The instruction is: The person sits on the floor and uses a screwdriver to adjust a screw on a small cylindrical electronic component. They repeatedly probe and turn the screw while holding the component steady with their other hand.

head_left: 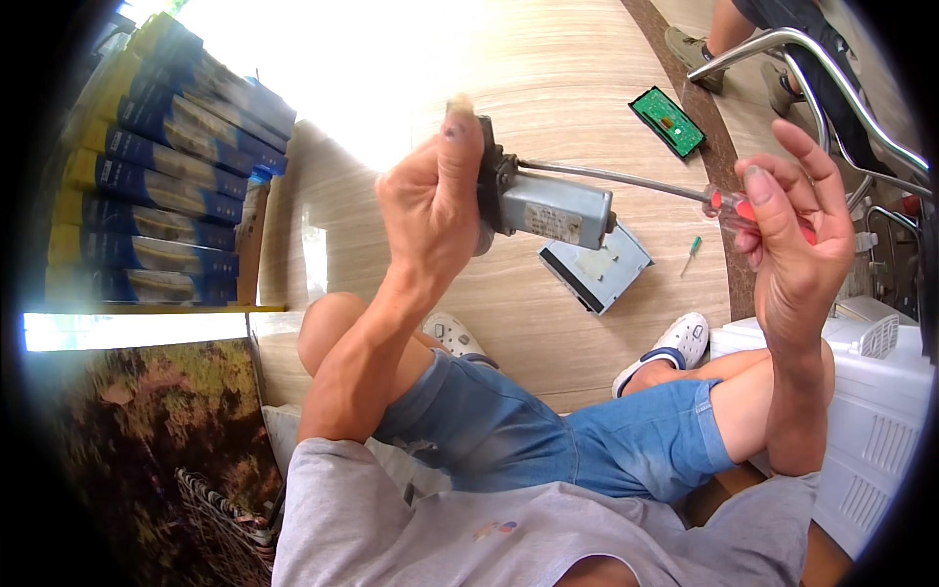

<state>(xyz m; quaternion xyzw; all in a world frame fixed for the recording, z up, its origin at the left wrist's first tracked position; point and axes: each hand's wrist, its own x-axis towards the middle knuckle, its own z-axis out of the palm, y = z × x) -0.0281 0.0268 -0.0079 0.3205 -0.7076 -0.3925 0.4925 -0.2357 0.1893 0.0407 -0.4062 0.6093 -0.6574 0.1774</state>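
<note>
My left hand (425, 205) is raised in the centre, wrapped round a small motor assembly (553, 210) with a grey metal body, a label and a black housing at its left end. My right hand (792, 225), at the right, grips the red-and-clear handle of a long screwdriver (626, 178), its fingers curled loosely round it. The steel shaft reaches across to the black housing just right of my left thumb; whether the tip sits in a screw I cannot make out.
On the tiled floor lie a silver metal case (587, 274), a small green screwdriver (693, 248) and a green circuit board (667, 121). Stacked blue-and-yellow boxes (161, 196) stand left. A chrome tubular frame (773, 41) and another person's foot (690, 54) are at upper right, a white plastic unit (861, 421) lower right.
</note>
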